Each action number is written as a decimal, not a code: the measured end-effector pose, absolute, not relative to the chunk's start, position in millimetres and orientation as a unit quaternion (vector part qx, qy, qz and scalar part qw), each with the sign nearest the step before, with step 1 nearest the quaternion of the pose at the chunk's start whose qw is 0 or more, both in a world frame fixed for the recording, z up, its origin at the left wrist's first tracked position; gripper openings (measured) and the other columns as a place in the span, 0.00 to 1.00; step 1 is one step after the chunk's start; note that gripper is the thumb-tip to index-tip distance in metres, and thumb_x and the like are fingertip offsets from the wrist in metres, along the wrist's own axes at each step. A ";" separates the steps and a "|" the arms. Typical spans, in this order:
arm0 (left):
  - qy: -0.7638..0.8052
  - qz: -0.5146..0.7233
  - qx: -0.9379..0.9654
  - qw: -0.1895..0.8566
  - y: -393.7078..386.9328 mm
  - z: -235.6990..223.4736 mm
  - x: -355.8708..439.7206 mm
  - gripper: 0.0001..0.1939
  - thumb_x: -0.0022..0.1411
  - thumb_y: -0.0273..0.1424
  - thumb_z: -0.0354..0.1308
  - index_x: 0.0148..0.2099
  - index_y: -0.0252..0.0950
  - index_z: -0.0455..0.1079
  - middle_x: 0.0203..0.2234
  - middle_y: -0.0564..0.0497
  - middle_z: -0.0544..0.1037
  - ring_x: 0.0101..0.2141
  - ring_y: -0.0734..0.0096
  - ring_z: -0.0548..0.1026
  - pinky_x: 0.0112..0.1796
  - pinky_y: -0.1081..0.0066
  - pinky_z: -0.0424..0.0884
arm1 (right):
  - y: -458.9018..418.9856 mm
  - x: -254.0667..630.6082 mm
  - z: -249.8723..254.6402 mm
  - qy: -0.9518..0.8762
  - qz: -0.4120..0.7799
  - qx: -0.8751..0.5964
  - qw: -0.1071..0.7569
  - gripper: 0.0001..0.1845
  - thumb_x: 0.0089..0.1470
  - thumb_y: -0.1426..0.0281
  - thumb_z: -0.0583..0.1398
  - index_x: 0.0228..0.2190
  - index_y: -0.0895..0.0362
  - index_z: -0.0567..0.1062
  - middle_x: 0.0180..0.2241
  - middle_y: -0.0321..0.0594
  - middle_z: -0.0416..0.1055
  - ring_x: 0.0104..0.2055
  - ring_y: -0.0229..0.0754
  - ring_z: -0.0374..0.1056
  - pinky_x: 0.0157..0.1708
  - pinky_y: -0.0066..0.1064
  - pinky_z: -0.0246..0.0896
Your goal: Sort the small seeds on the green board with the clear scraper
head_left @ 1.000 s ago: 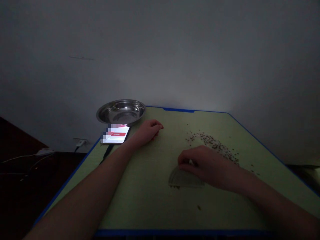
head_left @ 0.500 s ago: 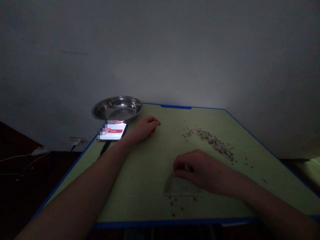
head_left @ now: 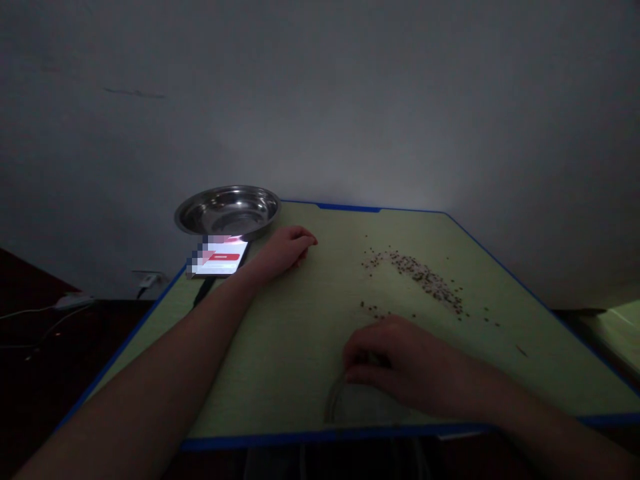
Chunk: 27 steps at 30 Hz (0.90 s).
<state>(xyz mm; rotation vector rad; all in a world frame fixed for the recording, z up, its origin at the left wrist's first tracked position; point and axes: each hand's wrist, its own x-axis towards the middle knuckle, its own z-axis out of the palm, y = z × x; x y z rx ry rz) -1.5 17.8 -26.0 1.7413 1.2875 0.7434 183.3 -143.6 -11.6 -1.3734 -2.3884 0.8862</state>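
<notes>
My right hand (head_left: 395, 357) is low over the front of the table, with thumb and fingers closed on a clear half-round protractor (head_left: 345, 403). The protractor's straight side lies along the table's front edge, and my palm covers part of it. Behind that hand is a short line of small dark seeds (head_left: 375, 310). Farther back lies a bigger heap of dark and pale seeds or grains (head_left: 425, 277). My left hand (head_left: 290, 250) rests on the table left of the heap, its fingers curled in, and nothing shows in them.
A steel basin (head_left: 227, 210) stands at the back left corner. In front of it lies a phone or tablet (head_left: 220, 260) with a lit screen. The pale green table (head_left: 280, 347) has blue edging and meets a grey wall (head_left: 320, 100). Cables (head_left: 70, 307) are at the far left.
My right hand has drawn the protractor toward me to the front edge. The few seeds in front of it no longer show, and some seeds have come into view behind the hand.
</notes>
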 end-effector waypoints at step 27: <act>0.561 0.252 0.696 0.371 32.5 -22.9 -7.3 0.22 0.50 0.46 0.50 0.41 0.37 0.69 0.12 0.58 0.62 0.15 0.74 0.60 0.17 0.75 0.54 | -187.5 404.1 0.3 -0.524 0.091 -0.784 0.321 0.14 0.50 0.59 0.58 0.24 0.57 0.74 0.21 0.39 0.71 0.23 0.40 0.65 0.22 0.30 0.57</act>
